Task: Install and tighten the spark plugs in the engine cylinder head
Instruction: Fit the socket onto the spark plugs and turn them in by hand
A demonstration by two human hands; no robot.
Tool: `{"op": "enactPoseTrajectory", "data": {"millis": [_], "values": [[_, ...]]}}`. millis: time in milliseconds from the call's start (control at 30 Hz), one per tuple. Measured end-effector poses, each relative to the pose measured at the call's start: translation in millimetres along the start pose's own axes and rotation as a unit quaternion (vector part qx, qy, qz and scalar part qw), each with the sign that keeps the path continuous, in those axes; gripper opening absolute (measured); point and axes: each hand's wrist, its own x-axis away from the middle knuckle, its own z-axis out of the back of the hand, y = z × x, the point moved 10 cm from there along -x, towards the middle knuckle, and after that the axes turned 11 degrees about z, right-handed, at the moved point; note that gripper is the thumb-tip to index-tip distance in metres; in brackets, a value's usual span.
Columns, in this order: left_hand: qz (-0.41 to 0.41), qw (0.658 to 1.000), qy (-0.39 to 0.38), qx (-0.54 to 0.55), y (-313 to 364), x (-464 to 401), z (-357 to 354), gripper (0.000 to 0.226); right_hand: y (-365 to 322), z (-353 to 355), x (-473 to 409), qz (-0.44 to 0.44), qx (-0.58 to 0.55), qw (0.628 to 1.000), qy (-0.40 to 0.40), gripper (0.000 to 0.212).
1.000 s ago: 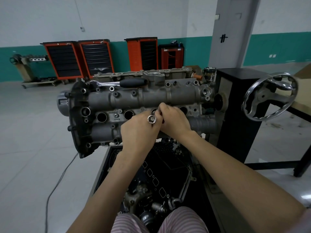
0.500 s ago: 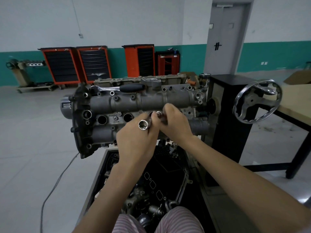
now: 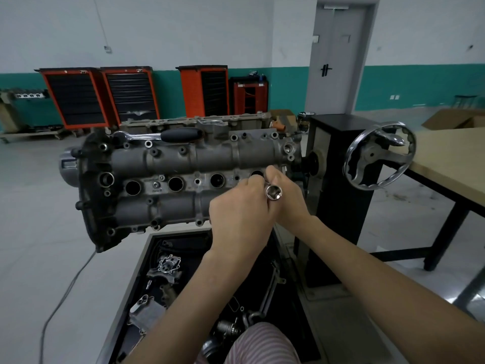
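- Feeding the spark-plug socket (image 3: 273,192) toward the rightmost of four plug wells (image 3: 257,174) looks to be the step in hand; its open chrome mouth faces the wearer, so the far end is what goes in.
- No spark plug shows: one may sit in the socket's hidden end or between the fingertips, but I cannot tell.
- The left hand (image 3: 240,214) is curled round the socket, which pokes out between its fingers; the right hand (image 3: 290,199) sits touching it, fingers bent and pinching at something near the well, hidden from here.
- To do it well, I would keep the tool square to the bore and start the thread by fingers alone, turning gently until it runs free, since a crooked start in an aluminium head strips easily.
- The cylinder head (image 3: 183,177) hangs on a stand (image 3: 338,179) with a handwheel (image 3: 379,158); the three wells to the left look dark and open.
- A ratchet (image 3: 162,135) lies along the head's far top edge, ready for final tightening.
- Loose parts fill the tray (image 3: 147,258) under the head's near edge.
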Motion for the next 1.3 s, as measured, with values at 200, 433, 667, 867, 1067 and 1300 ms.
{"op": "enactPoseTrajectory", "data": {"millis": [200,433,667,867,1067,1300], "values": [[0.006,1.000,-0.023,-0.016,-3,0,-15,0.036,11,-5,-5,-0.021,-0.059,0.998,0.014,0.034],[0.022,0.998,-0.044,-0.042,-12,-8,-35,0.035,15,-18,-14,-0.033,-0.064,0.996,-0.050,0.033],[0.021,0.997,-0.039,-0.060,-18,-20,-53,0.037,24,-20,-19,-0.043,0.042,0.991,-0.119,0.012],[0.032,0.995,-0.037,-0.092,-26,-30,-67,0.044,26,-25,-21,-0.014,0.101,0.989,-0.105,0.017],[0.046,0.989,-0.092,-0.110,-38,-37,-96,0.044,25,-21,-20,-0.011,0.096,0.992,-0.075,0.018],[0.071,0.990,-0.060,-0.109,-33,-36,-82,0.049,25,-22,-17,0.000,0.104,0.992,-0.073,0.015]]}}
